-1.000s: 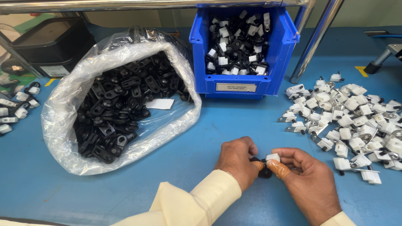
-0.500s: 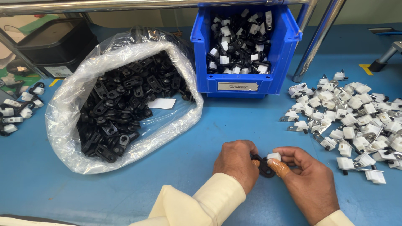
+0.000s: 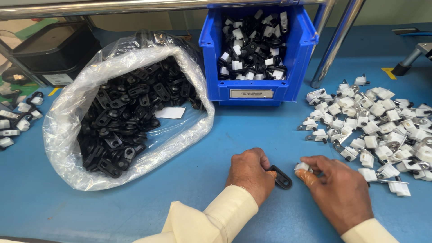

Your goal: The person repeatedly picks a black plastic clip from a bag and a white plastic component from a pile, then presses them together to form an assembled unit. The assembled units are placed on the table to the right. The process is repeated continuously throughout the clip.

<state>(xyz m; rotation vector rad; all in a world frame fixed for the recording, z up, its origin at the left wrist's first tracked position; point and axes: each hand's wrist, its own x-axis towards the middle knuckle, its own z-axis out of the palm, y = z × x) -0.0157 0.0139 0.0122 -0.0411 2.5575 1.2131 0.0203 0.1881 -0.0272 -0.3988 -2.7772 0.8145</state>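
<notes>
Left hand (image 3: pixel 250 173): fingers curled shut, pinching a black clip (image 3: pixel 281 177) low over the table (image 3: pixel 225 135).
Right hand (image 3: pixel 335 189): fingers closed on a white part (image 3: pixel 302 167), just right of the clip, apart from it.
Nearby: bag (image 3: pixel 130 112) of black clips left; white pile (image 3: pixel 378 121) right.

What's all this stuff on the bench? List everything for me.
Plastic bag: one, clear, left of centre, holding many black clips.
Bin: one, blue, back centre, holding black-and-white joined parts.
White parts pile: many, white with metal bits, right side.
Small parts: several, white and black, far left edge.
Black box: one, back left.
Metal poles: two, slanted, beside bin.
Bench top: blue.
Left hand: holds one black clip.
Right hand: holds one white part.
</notes>
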